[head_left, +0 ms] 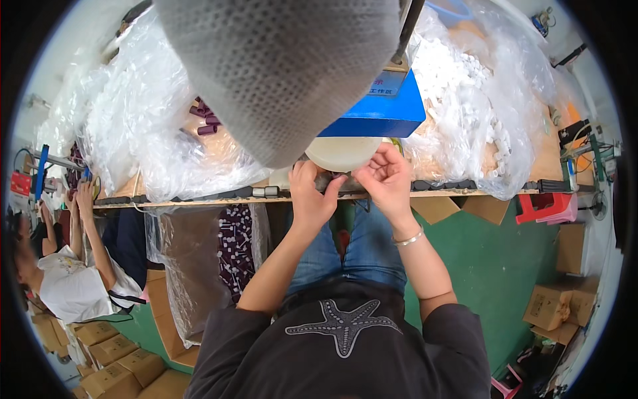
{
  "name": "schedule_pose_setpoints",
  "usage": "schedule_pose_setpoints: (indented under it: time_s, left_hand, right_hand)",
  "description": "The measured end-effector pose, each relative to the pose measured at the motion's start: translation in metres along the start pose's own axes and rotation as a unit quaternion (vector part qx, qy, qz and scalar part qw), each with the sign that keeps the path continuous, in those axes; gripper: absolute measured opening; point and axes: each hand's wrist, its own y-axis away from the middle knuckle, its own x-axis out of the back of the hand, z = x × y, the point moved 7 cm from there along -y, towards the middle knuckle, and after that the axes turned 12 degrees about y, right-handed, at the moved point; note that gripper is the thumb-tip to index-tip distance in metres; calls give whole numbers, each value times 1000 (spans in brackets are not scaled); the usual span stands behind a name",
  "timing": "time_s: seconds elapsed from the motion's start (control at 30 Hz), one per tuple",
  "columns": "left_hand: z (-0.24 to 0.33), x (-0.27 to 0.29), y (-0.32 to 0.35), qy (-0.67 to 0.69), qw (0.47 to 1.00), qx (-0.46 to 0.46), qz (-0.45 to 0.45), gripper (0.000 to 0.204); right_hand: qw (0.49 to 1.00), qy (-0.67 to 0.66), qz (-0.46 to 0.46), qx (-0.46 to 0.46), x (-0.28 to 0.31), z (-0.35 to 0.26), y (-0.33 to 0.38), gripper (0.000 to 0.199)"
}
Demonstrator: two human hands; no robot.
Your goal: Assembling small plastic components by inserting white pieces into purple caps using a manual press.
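Observation:
Both of my hands meet at the table's front edge, just below a cream round disc (342, 153) under a blue machine housing (379, 113). My left hand (314, 198) is curled, its thumb pointing toward the gap beneath the disc. Beside the disc's right side, my right hand (389, 181) has thumb and fingers drawn together in a pinch. Something small and dark shows between the hands, but its kind cannot be made out. A large grey dotted surface hides part of the machine above my left hand.
Maroon tubes (207, 120) and clear plastic sheeting (139, 106) lie left on the table; small white parts (458, 83) heap up right. A lined carton (236, 253) of maroon-and-white pieces stands by my left knee. Another person (83, 266) works at far left. Cartons (548, 306) stand right.

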Motion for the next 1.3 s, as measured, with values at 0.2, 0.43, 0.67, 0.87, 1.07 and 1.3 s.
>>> schedule_pose_setpoints:
  time_s: [0.2, 0.43, 0.67, 0.87, 1.07, 1.3]
  left_hand:
    - [10, 0, -2, -96, 995, -28, -18, 29]
    - [15, -2, 3, -123, 989, -82, 8, 30]
    - [1, -1, 2, -75, 995, -69, 4, 30]
    - [2, 2, 7, -59, 995, -77, 21, 29]
    - [16, 17, 14, -88, 993, -67, 52, 43]
    - [7, 59, 44, -21, 997, -1, 77, 48]
  right_hand:
    - [1000, -4, -6, -13, -3, 12, 0, 38]
    - [999, -8, 34, -17, 6, 13, 3, 41]
    - [999, 36, 12, -4, -2, 11, 3, 38]
    - [953, 297, -22, 51, -16, -3, 2, 18]
    - [934, 352, -66, 2, -1, 4, 13, 41]
    - [961, 275, 29, -2, 64, -5, 70, 48]
